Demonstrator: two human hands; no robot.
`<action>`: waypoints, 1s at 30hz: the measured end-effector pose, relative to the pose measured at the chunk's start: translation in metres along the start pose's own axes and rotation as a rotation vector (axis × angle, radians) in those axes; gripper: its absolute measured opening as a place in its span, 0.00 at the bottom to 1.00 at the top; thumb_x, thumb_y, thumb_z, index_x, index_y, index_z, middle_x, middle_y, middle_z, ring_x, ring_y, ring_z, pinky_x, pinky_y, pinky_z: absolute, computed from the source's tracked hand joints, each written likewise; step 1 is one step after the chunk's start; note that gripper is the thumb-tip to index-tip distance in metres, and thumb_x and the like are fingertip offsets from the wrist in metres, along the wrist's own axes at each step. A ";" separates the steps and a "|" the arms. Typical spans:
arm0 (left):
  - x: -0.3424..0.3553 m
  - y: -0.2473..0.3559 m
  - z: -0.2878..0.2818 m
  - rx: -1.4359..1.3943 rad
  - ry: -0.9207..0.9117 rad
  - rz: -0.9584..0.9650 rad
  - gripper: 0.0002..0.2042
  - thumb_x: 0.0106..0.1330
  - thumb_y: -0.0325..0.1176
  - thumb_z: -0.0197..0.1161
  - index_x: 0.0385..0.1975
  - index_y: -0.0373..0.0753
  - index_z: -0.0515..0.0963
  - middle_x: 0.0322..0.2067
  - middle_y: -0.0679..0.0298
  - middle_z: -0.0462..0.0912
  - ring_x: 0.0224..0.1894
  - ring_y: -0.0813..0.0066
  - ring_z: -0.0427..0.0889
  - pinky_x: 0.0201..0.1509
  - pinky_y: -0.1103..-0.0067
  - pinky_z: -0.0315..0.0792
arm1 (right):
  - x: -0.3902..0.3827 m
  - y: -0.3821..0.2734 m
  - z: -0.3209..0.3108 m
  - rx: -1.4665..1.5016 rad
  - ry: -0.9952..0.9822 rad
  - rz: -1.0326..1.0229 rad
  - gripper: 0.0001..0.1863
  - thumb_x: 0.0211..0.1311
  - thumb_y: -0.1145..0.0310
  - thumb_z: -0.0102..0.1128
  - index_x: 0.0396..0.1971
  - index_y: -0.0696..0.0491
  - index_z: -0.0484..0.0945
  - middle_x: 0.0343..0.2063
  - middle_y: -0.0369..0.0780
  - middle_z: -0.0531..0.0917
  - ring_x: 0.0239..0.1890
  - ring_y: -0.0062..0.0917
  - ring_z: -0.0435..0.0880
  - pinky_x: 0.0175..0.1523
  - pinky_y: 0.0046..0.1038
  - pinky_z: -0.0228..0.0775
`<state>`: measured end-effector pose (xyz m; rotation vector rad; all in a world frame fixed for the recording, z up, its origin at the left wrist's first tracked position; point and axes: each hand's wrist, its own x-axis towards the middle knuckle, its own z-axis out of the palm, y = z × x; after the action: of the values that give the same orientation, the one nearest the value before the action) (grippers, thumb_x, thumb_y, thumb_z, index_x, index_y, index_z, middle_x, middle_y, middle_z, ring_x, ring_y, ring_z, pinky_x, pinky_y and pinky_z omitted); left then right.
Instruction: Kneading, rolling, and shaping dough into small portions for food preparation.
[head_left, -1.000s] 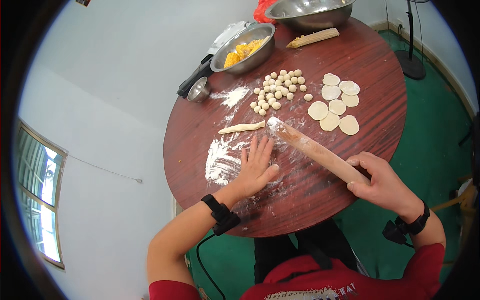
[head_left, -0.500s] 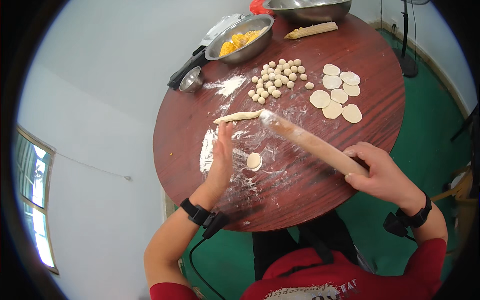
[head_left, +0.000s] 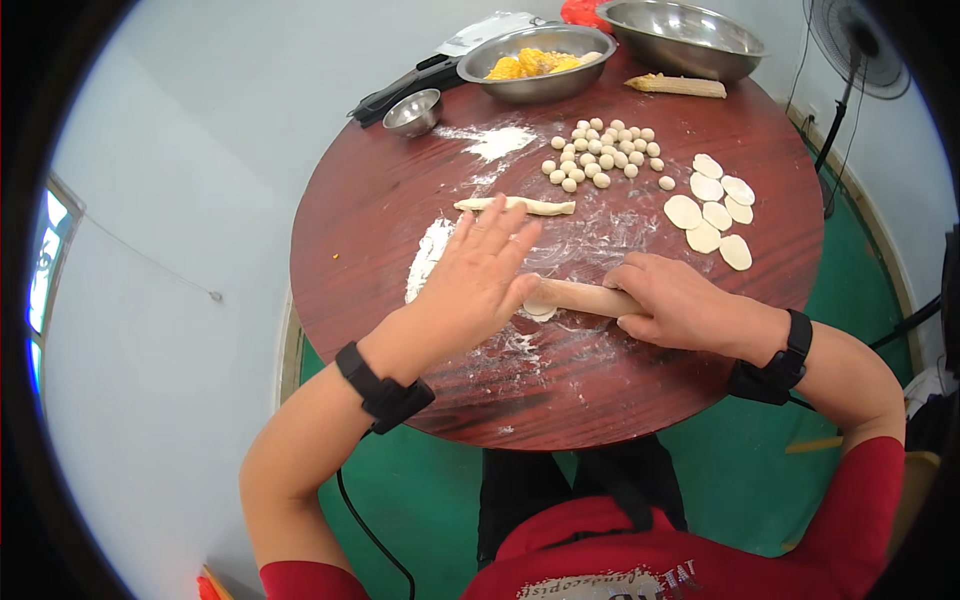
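On the round wooden table (head_left: 360, 250), my right hand (head_left: 690, 305) grips a wooden rolling pin (head_left: 585, 298), whose far end lies on a flattened dough disc (head_left: 541, 313). My left hand (head_left: 475, 275) is open, fingers spread, over or beside that end, hiding part of it; whether it touches the pin I cannot tell. A dough rope (head_left: 545, 208) lies beyond my left fingertips, near white flour (head_left: 428, 255). Farther back are several small dough balls (head_left: 602, 160). To their right lie several thin dough rounds (head_left: 734, 250).
At the back stand a steel bowl of corn pieces (head_left: 515, 85), an empty steel bowl (head_left: 680, 55), a small bowl (head_left: 412, 115), a pale cob (head_left: 675, 86), a black object (head_left: 385, 92) and a red bag (head_left: 583, 12). A standing fan (head_left: 858, 48) is beside the right wall.
The rolling pin has swung leftward and lower, onto the dough disc that lay bare half a second ago. My left hand has moved rightward, fingers spreading again. My right hand has moved leftward and up.
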<state>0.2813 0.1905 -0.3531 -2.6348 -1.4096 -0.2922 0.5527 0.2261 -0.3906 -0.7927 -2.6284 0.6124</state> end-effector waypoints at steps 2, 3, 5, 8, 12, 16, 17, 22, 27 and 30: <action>-0.003 -0.009 0.013 -0.036 -0.229 0.011 0.25 0.71 0.38 0.50 0.65 0.33 0.62 0.69 0.46 0.57 0.73 0.47 0.50 0.74 0.53 0.45 | 0.007 0.006 0.008 -0.027 -0.004 -0.026 0.14 0.51 0.72 0.63 0.40 0.57 0.77 0.37 0.46 0.78 0.43 0.42 0.78 0.47 0.40 0.71; -0.004 -0.011 0.019 -0.046 -0.217 0.005 0.25 0.71 0.38 0.50 0.65 0.33 0.62 0.69 0.46 0.57 0.73 0.47 0.50 0.74 0.53 0.45 | 0.008 0.007 0.011 -0.011 0.000 -0.007 0.16 0.51 0.72 0.64 0.41 0.57 0.77 0.38 0.45 0.79 0.44 0.41 0.77 0.49 0.41 0.71; -0.009 -0.015 0.028 -0.096 -0.296 0.045 0.25 0.72 0.39 0.48 0.65 0.32 0.62 0.68 0.45 0.58 0.73 0.47 0.50 0.74 0.54 0.46 | 0.007 0.010 0.012 -0.003 -0.008 0.012 0.17 0.50 0.71 0.65 0.42 0.56 0.77 0.38 0.43 0.79 0.45 0.41 0.77 0.51 0.41 0.70; -0.013 -0.012 0.031 -0.148 -0.259 0.023 0.26 0.71 0.39 0.50 0.65 0.32 0.61 0.68 0.45 0.57 0.73 0.47 0.50 0.74 0.55 0.46 | 0.003 -0.002 0.014 -0.199 -0.097 0.070 0.28 0.52 0.64 0.68 0.54 0.56 0.72 0.49 0.44 0.77 0.56 0.42 0.73 0.60 0.45 0.65; -0.025 -0.003 0.029 -0.108 -0.193 0.064 0.35 0.68 0.49 0.56 0.66 0.28 0.57 0.68 0.41 0.55 0.73 0.43 0.50 0.74 0.54 0.46 | -0.005 -0.010 0.016 -0.342 -0.197 0.024 0.46 0.57 0.45 0.62 0.69 0.55 0.55 0.68 0.48 0.60 0.72 0.49 0.52 0.71 0.59 0.44; -0.043 0.014 0.017 -0.092 -0.194 0.075 0.41 0.66 0.55 0.56 0.67 0.27 0.55 0.68 0.38 0.55 0.72 0.40 0.49 0.73 0.53 0.46 | -0.019 -0.021 0.019 -0.346 -0.212 -0.031 0.47 0.60 0.38 0.55 0.70 0.55 0.54 0.68 0.49 0.59 0.73 0.49 0.49 0.71 0.61 0.40; -0.048 0.019 0.015 -0.091 -0.217 0.058 0.41 0.66 0.57 0.55 0.67 0.27 0.55 0.68 0.38 0.55 0.72 0.40 0.49 0.73 0.52 0.46 | -0.023 -0.025 0.021 -0.353 -0.206 -0.047 0.47 0.60 0.38 0.55 0.69 0.55 0.55 0.68 0.49 0.58 0.73 0.49 0.49 0.71 0.62 0.40; -0.052 0.023 0.018 -0.098 -0.209 0.027 0.45 0.64 0.61 0.55 0.67 0.26 0.55 0.68 0.38 0.53 0.72 0.39 0.48 0.73 0.52 0.45 | -0.023 -0.031 0.022 -0.328 -0.211 0.009 0.45 0.61 0.37 0.52 0.69 0.53 0.56 0.69 0.49 0.57 0.73 0.50 0.48 0.71 0.63 0.36; -0.022 -0.002 0.040 -0.091 -0.142 -0.013 0.45 0.64 0.60 0.56 0.67 0.26 0.55 0.69 0.37 0.52 0.73 0.41 0.46 0.73 0.52 0.45 | 0.007 -0.008 0.020 -0.412 -0.179 0.103 0.43 0.64 0.38 0.48 0.70 0.52 0.56 0.70 0.51 0.57 0.74 0.51 0.46 0.72 0.62 0.32; -0.005 -0.012 0.044 -0.054 -0.153 -0.038 0.46 0.63 0.61 0.57 0.68 0.26 0.54 0.69 0.37 0.51 0.74 0.42 0.45 0.73 0.52 0.43 | 0.019 0.000 0.016 -0.469 -0.185 0.133 0.43 0.65 0.37 0.47 0.70 0.52 0.56 0.70 0.51 0.56 0.74 0.51 0.45 0.72 0.62 0.32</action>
<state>0.2730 0.2029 -0.3970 -2.7279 -1.5195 -0.1370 0.5310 0.2326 -0.4009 -1.0950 -2.9537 0.0947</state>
